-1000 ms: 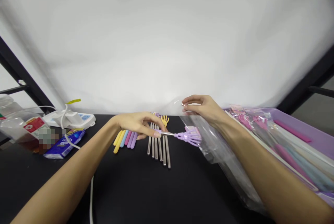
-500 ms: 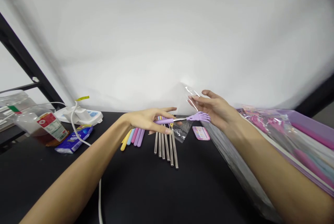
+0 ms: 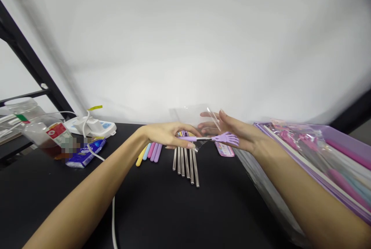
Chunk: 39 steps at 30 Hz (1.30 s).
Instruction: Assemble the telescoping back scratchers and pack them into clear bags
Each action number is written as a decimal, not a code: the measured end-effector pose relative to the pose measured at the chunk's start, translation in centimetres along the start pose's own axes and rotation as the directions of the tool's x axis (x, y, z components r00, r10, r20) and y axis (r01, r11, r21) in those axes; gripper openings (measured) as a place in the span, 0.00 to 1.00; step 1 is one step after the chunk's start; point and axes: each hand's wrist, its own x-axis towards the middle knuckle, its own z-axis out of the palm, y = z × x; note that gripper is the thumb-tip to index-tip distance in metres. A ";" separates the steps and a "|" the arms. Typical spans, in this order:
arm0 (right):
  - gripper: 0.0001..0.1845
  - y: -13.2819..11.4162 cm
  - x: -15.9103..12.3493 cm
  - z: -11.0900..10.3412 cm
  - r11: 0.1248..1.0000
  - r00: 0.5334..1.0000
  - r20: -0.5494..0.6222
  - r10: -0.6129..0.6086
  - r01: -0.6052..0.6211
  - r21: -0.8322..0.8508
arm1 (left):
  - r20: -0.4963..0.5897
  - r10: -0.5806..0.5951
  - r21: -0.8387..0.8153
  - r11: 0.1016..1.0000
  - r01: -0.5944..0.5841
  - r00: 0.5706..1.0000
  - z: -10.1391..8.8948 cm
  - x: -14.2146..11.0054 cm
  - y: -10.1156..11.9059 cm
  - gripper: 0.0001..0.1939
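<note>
- Nearest you, a white cable (image 3: pixel 113 222) runs over the black table (image 3: pixel 58 202), and the tabletop stretches open between your forearms.
- Your left hand (image 3: pixel 169 135) is curled shut around the purple handle of a back scratcher (image 3: pixel 203 139). The scratcher lies level above the table, its claw just under your right palm.
- Your right hand (image 3: pixel 232 131) is open, its fingers (image 3: pixel 222 114) parted at the edge of a clear bag (image 3: pixel 188 115). You can't tell whether they pinch it.
- Only this scratcher is whole; just beyond it, steel rods (image 3: pixel 185 167) and coloured handles (image 3: pixel 152 152) lie in separate rows, unjoined.
- A pink card (image 3: pixel 224 149) lies just past your right wrist.
- To your right, a plastic sheet (image 3: pixel 269 198) runs along a purple tray (image 3: pixel 342 140) packed with bagged items, which hems you in there.
- To your left stand a bottle (image 3: pixel 37 129), a blue packet (image 3: pixel 85 157) and a power strip (image 3: pixel 106 127).
- A white backdrop (image 3: pixel 185 48) closes the far edge.
</note>
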 end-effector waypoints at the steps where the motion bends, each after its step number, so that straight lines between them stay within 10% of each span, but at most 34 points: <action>1: 0.27 0.0 0.0 0.1 1.000 1.000 0.021 -0.003 0.003 -0.001 | 0.008 -0.016 -0.023 1.000 0.016 1.000 0.0 0.0 -0.1 0.26; 11: 0.22 0.3 0.7 -0.2 0.975 0.915 -0.339 0.218 -0.220 0.033 | 0.008 -0.035 -0.002 0.999 0.035 0.999 -0.4 -0.6 0.5 0.26; 16: 0.27 0.1 0.3 -0.1 0.965 0.950 -0.169 0.262 -0.262 0.023 | -0.022 0.024 0.088 0.996 -0.022 0.999 -0.3 -0.5 0.7 0.23; 22: 0.08 0.7 0.6 -0.6 0.992 0.990 -0.093 0.108 -0.114 -0.053 | 0.081 -0.041 -0.011 0.999 0.042 0.996 -0.4 -0.5 0.5 0.23; 28: 0.08 0.2 0.7 -2.1 0.988 0.937 -0.331 -0.113 0.071 -0.135 | 0.037 -0.170 0.043 0.985 0.169 0.985 -2.4 -1.9 -1.6 0.24; 39: 0.15 0.1 0.3 -2.4 0.963 0.968 -0.205 -0.146 0.092 -0.253 | -0.102 -0.131 0.178 0.973 0.148 0.986 -2.7 -1.7 -1.5 0.25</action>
